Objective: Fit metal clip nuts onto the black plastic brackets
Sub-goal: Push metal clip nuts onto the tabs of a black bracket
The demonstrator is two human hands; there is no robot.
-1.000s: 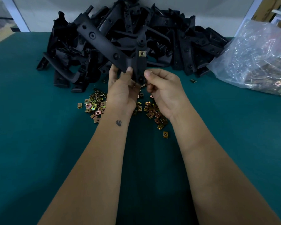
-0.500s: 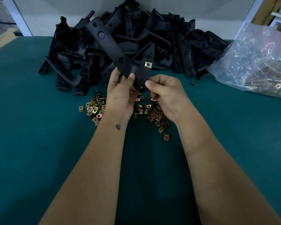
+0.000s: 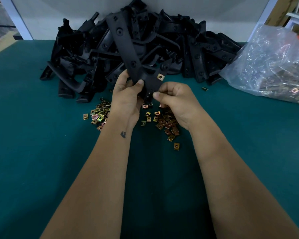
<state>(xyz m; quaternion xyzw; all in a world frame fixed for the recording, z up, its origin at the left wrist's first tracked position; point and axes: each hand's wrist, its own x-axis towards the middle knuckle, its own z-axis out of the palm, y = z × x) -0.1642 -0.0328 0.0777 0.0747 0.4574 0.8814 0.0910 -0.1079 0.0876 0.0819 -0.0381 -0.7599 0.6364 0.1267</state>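
Observation:
My left hand (image 3: 128, 99) grips a long black plastic bracket (image 3: 126, 49) near its lower end, thumb on its face, holding it up over the table. One brass clip nut (image 3: 160, 77) sits fitted on the bracket's right tab. My right hand (image 3: 176, 100) has its fingers curled against the bracket's bottom tip; whatever it pinches there is hidden. Loose clip nuts (image 3: 166, 123) lie scattered on the green table (image 3: 41, 152) under both hands.
A big heap of black brackets (image 3: 188, 45) fills the back of the table. A clear plastic bag of clip nuts (image 3: 273, 66) lies at the right. One stray nut (image 3: 205, 89) rests beside the heap, another (image 3: 176, 146) nearer to me.
The bracket has swung more upright and come lower toward me. My right hand's fingers have shifted along its bottom tip. The fitted nut stays on its tab.

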